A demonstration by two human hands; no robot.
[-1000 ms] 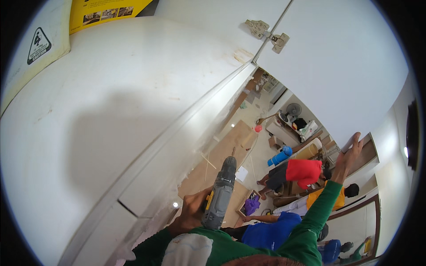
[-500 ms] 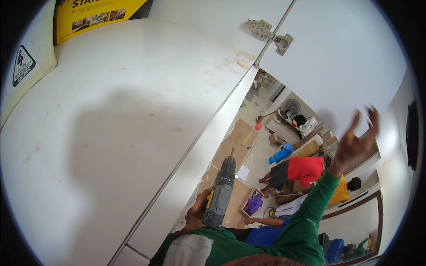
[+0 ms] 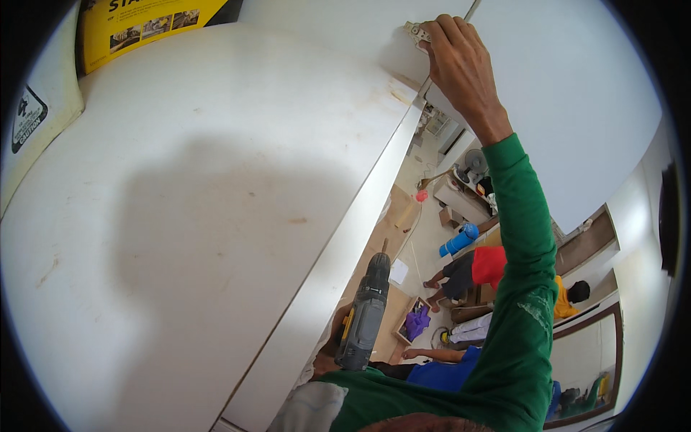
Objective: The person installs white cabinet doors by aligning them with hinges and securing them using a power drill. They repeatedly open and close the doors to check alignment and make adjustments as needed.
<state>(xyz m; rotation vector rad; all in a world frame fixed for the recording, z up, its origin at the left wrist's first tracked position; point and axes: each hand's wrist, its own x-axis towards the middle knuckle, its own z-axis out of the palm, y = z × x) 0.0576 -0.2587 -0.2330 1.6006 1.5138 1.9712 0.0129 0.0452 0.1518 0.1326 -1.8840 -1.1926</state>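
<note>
Bottom centre of frame: left hand (image 3: 332,344) wrapped round the grip of a grey-and-yellow cordless drill (image 3: 366,311), fingers closed on it, mostly hidden behind the tool. Drill body points up-frame, lying alongside the edge of the big white panel (image 3: 201,216) that fills the left and centre.

Green sleeve (image 3: 520,288) runs from bottom centre up the right side to the right hand (image 3: 461,61) at top centre-right. Fingers curled down and pressing on a small metal hinge (image 3: 417,32) at the panel's upper corner, where it meets a 2nd white panel (image 3: 568,93) on the upper right. Can't tell if it's pinched or just pushed.

Yellow box (image 3: 144,29) upper left. Through the gap, lower right and well below: other people sitting on the floor, blue cylinder (image 3: 458,240), purple item in a tray (image 3: 416,322).
</note>
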